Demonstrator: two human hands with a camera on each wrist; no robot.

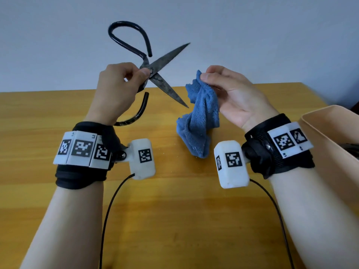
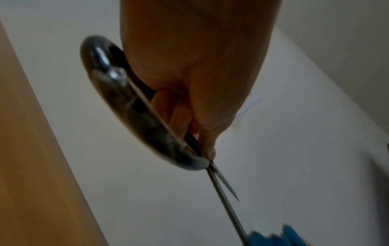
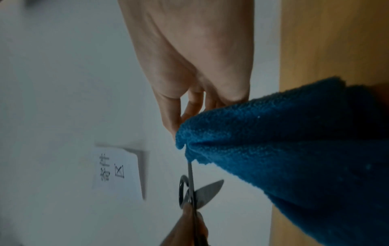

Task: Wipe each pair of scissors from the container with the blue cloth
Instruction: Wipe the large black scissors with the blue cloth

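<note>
My left hand (image 1: pixel 118 90) holds a pair of dark iron scissors (image 1: pixel 165 61) at the pivot, thumb and fingers pinching it, above the wooden table (image 1: pixel 174 210). The blades are spread wide, one pointing up right, the other down right; one black loop handle rises above, the other curves below the hand. My right hand (image 1: pixel 229 90) pinches the blue cloth (image 1: pixel 200 117) by its top, and the cloth hangs down to the table. The cloth sits just right of the lower blade tip, apart from it. The left wrist view shows the scissors (image 2: pixel 147 119) edge-on; the right wrist view shows the cloth (image 3: pixel 284 149) and scissors (image 3: pixel 202 193).
A beige container (image 1: pixel 330 129) stands at the right edge, behind my right forearm. A pale wall rises behind the table. A paper sign (image 3: pixel 118 171) hangs on that wall. Black cables run from both wrist cameras toward me.
</note>
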